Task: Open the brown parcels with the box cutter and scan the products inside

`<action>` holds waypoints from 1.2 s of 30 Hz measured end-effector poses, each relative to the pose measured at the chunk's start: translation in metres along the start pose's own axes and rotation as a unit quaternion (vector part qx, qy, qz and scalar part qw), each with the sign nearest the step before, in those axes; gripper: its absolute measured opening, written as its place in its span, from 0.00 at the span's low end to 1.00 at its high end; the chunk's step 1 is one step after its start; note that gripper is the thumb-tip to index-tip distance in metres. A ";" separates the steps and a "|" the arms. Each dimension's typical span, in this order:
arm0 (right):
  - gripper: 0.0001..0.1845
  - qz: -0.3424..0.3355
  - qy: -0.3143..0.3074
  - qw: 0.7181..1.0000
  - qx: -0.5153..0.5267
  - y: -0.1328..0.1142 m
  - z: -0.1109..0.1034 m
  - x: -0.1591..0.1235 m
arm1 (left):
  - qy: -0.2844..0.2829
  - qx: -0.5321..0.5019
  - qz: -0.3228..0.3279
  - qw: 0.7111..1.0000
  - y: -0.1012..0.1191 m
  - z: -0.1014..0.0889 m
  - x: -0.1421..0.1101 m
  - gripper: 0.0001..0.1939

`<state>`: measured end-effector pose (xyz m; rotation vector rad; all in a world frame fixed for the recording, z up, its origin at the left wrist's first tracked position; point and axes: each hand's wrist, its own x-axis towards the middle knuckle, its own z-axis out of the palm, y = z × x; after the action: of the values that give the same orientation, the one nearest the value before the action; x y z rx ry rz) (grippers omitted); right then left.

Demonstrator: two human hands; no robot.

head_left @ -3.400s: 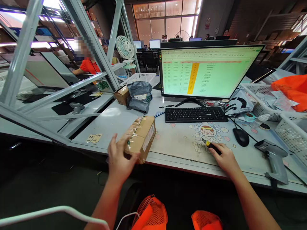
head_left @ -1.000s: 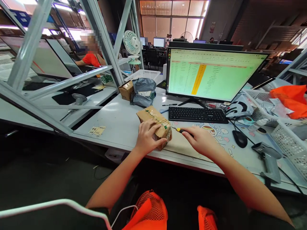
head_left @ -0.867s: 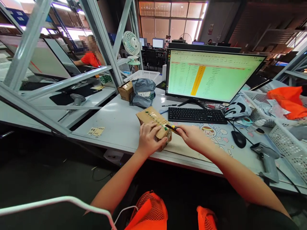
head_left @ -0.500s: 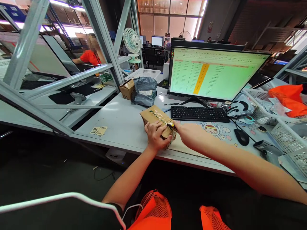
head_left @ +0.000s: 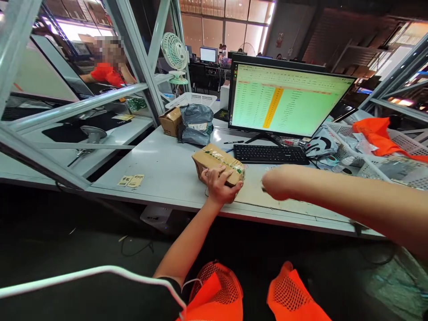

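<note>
1. While the left hand point(head_left: 220, 185) holds the taped cardboard box point(head_left: 214, 155), its fingers bend over the top and its thumb rests on the right end.
2. This box sits on the white desk point(head_left: 150, 165), near the middle of the frame, just above the left hand.
3. The right hand point(head_left: 278, 183) is to the right of the box, well apart from it. It looks blurry and its fingers are hidden, so I cannot tell if they are spread or pinching something.
4. The black keyboard point(head_left: 270, 154) lies above the right hand in the frame, and the big monitor point(head_left: 287, 102) stands behind it.
5. Up and left of the taped box, a gray plastic parcel point(head_left: 197, 122) sits beside a small brown carton point(head_left: 170, 121).
6. Two paper labels point(head_left: 131, 180) lie left of the middle, near the desk's front edge.
</note>
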<state>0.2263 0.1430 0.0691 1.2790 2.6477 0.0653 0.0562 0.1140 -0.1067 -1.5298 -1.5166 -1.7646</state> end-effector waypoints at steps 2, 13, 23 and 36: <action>0.17 0.032 -0.122 0.990 -0.056 0.015 -0.002 -0.020 | 0.008 0.000 0.002 1.000 0.000 0.000 0.000 0.24; 0.14 -0.051 -0.046 0.987 -0.145 -0.044 -0.047 0.005 | -0.002 0.010 0.025 1.000 0.006 -0.006 0.004 0.18; 0.14 -0.072 -0.067 0.974 -0.205 -0.064 -0.064 0.015 | 0.002 0.019 0.019 1.000 0.009 -0.006 0.006 0.17; 0.13 -0.052 -0.115 0.979 -0.161 -0.055 -0.066 0.031 | 0.040 0.012 0.028 0.999 0.006 0.001 0.002 0.18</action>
<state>0.1520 0.1358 0.1217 0.9787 2.3812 0.2985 0.0605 0.1135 -0.1021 -1.4587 -1.4373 -1.7474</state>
